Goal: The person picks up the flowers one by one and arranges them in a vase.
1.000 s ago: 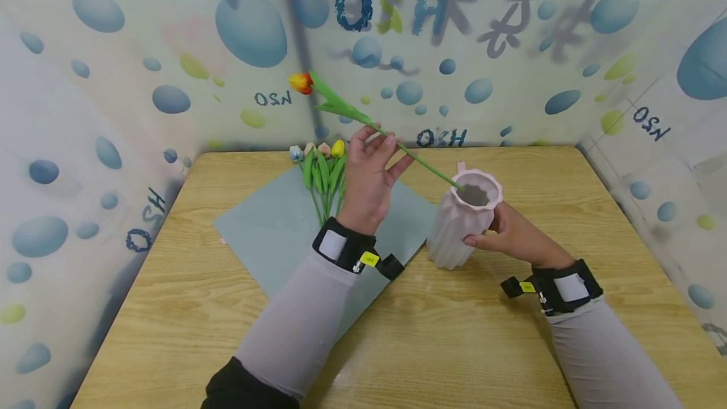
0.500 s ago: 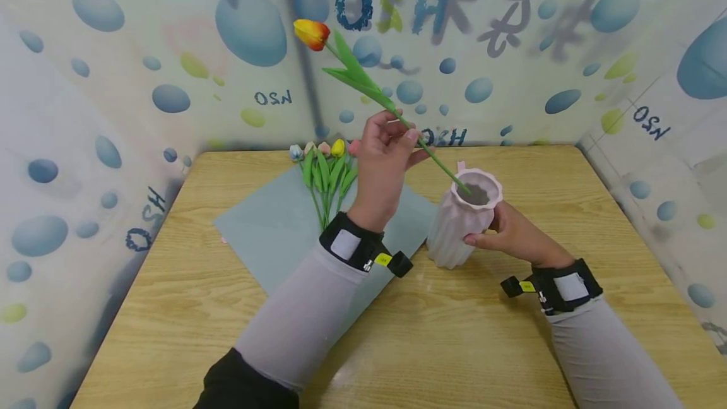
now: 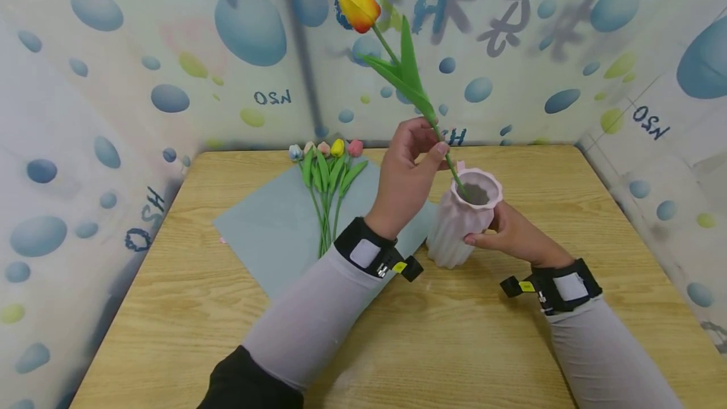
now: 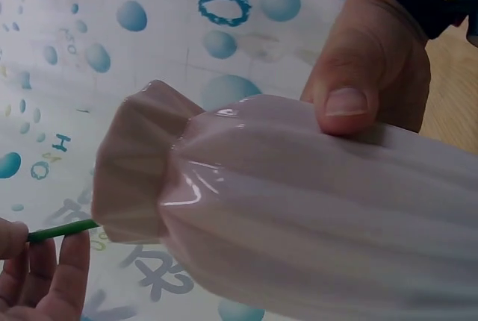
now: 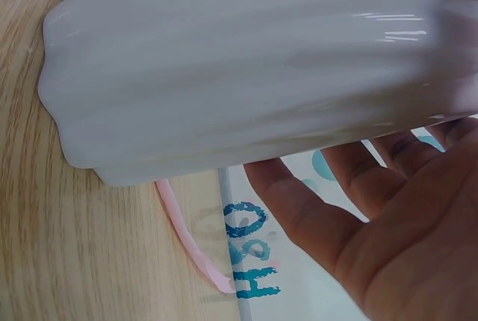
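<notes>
My left hand (image 3: 404, 175) pinches the green stem of a yellow-orange artificial tulip (image 3: 359, 10) between thumb and fingers. The bloom leans up and left, and the stem's lower end reaches inside the mouth of a pale pink ribbed vase (image 3: 454, 232). In the left wrist view the stem (image 4: 63, 230) passes in at the vase's wavy rim (image 4: 131, 179). My right hand (image 3: 517, 238) holds the vase from the right, thumb in front. The right wrist view shows the fingers (image 5: 299, 209) of that hand along the vase's side. The vase's base is at the table.
Several more tulips (image 3: 326, 175), blue, cream, peach, yellow and pink, lie on a grey-blue sheet (image 3: 255, 226) left of the vase. A pink strip (image 5: 183, 235) lies behind the vase on the wooden table (image 3: 454, 346). A patterned backdrop (image 3: 483, 36) rises behind the table.
My left hand has moved right, toward the vase, and the tulip has swung more upright with its stem tip deeper in the mouth. The right hand and vase have stayed put.
</notes>
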`<state>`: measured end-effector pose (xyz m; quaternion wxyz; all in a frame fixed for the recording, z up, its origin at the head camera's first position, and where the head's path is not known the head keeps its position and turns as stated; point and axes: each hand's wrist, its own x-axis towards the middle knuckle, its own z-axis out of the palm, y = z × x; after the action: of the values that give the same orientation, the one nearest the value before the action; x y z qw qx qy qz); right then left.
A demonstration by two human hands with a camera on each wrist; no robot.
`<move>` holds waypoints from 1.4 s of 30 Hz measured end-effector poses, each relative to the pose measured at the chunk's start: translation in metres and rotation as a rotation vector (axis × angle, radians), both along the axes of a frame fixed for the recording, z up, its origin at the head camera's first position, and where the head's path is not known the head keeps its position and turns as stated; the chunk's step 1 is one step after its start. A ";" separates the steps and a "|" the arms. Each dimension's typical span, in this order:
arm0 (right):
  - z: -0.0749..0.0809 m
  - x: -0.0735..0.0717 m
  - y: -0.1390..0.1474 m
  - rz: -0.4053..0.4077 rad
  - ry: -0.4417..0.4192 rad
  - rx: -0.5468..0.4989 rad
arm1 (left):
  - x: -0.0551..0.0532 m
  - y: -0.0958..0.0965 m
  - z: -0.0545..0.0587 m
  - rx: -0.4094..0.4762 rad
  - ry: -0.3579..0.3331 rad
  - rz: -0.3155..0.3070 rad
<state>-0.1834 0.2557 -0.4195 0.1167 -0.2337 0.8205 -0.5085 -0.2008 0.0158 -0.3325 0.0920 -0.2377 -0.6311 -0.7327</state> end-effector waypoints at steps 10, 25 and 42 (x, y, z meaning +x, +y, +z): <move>0.000 0.000 0.000 0.000 -0.011 -0.005 | 0.006 0.005 -0.005 -0.216 0.052 0.053; 0.002 0.003 -0.001 0.015 -0.009 -0.015 | 0.007 0.008 -0.013 -0.474 0.127 0.068; -0.002 0.000 0.001 0.017 -0.006 0.000 | 0.013 0.009 -0.018 -0.487 0.117 0.016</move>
<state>-0.1836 0.2566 -0.4213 0.1232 -0.2392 0.8180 -0.5083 -0.1882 0.0248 -0.3500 0.0743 -0.2899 -0.7845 -0.5432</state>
